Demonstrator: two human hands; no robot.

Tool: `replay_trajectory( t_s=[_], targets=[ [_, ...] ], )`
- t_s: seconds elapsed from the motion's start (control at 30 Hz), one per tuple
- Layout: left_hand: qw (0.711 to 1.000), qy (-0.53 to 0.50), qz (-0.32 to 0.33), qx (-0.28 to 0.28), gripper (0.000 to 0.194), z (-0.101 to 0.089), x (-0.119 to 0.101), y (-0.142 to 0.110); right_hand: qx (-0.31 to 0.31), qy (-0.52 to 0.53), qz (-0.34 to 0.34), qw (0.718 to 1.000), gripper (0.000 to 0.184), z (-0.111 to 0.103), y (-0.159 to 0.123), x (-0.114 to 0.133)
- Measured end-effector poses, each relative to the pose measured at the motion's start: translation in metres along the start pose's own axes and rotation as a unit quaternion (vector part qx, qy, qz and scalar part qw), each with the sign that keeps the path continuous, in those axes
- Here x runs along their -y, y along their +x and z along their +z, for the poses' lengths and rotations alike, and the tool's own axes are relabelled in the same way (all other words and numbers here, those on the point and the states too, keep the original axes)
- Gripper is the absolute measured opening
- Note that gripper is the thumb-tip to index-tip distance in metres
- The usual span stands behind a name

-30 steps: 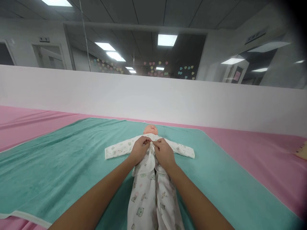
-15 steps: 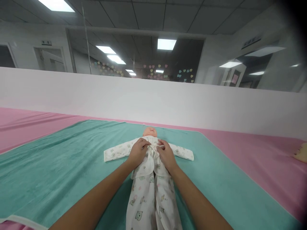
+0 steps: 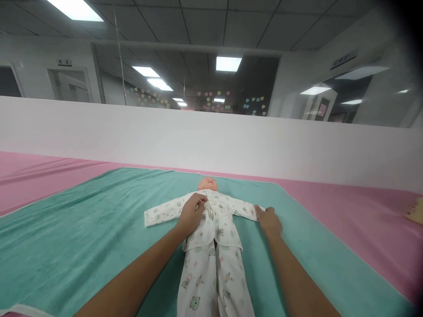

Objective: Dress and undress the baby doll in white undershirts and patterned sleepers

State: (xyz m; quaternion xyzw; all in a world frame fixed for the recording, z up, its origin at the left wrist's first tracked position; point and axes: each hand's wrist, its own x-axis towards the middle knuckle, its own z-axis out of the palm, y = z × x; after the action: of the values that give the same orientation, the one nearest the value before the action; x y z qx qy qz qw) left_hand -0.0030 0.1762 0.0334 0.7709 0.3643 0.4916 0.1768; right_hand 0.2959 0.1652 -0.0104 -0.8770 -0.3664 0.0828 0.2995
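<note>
One doll (image 3: pixel 220 224) under left grip (image 3: pixel 191 214), sleeve (image 3: pixel 243 208) at right grip (image 3: pixel 270 223)

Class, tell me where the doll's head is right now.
In the head view, the doll's head is just below the centre, on the teal blanket by its far edge, just beyond the printed white top.

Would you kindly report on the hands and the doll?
Left hand on shirt front, right hand at sleeve end. Doll face up on green blanket. No obstruction seen.

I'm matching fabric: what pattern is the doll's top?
White top with small scattered prints; head view.
</note>
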Motion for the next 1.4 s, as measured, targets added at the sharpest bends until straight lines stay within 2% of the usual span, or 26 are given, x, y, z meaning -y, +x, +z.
replay_trajectory(
  t_s=[0.07, 0.23, 0.47, 0.7, 0.9, 0.97, 1.07, 1.13, 1.2, 1.27, 1.33, 1.4],
  targets=[
    [1.000, -0.003, 0.003, 0.013, 0.026, 0.000, -0.001, 0.000, 0.015, 0.000, -0.023, 1.000, 0.056, 0.002, 0.002, 0.000],
    [0.999, 0.014, 0.013, 0.043, 0.034, 0.000, 0.000, 0.000, -0.001, -0.007, -0.065, 0.998, 0.037, 0.008, 0.011, -0.002],
    [0.977, 0.177, 0.045, 0.110, 0.041, -0.002, -0.004, 0.006, -0.002, -0.113, -0.106, 0.988, 0.029, 0.005, 0.025, -0.006],
    [0.979, 0.176, 0.040, 0.094, 0.038, -0.001, -0.006, 0.006, -0.003, -0.124, -0.091, 0.988, 0.028, 0.005, 0.030, 0.000],
    [0.988, 0.131, 0.028, 0.078, 0.037, 0.000, -0.003, 0.004, 0.001, -0.050, -0.070, 0.996, 0.034, 0.004, 0.034, -0.008],
    [0.988, 0.133, 0.038, 0.068, 0.041, 0.000, -0.001, 0.004, -0.027, -0.012, -0.083, 0.996, 0.036, 0.002, 0.033, -0.011],
    [0.983, 0.146, 0.075, 0.087, 0.051, 0.001, 0.002, 0.005, -0.126, 0.023, -0.160, 0.979, 0.036, 0.001, 0.022, -0.008],
    [0.979, 0.149, 0.075, 0.113, 0.053, 0.001, 0.004, 0.005, -0.160, 0.039, -0.239, 0.957, 0.037, 0.003, 0.007, 0.003],
    [0.982, 0.146, 0.050, 0.112, 0.051, 0.002, 0.006, 0.006, -0.142, 0.065, -0.307, 0.939, 0.038, 0.008, -0.016, 0.020],
    [0.985, 0.141, 0.030, 0.094, 0.048, 0.002, 0.008, 0.006, -0.098, 0.103, -0.377, 0.915, 0.040, 0.013, -0.043, 0.040],
    [0.987, 0.137, 0.028, 0.079, 0.046, 0.002, 0.010, 0.006, -0.045, 0.142, -0.461, 0.875, 0.038, 0.017, -0.068, 0.057],
    [0.988, 0.133, 0.034, 0.074, 0.045, 0.002, 0.012, 0.006, -0.006, 0.176, -0.514, 0.839, 0.037, 0.017, -0.083, 0.068]
  ],
)
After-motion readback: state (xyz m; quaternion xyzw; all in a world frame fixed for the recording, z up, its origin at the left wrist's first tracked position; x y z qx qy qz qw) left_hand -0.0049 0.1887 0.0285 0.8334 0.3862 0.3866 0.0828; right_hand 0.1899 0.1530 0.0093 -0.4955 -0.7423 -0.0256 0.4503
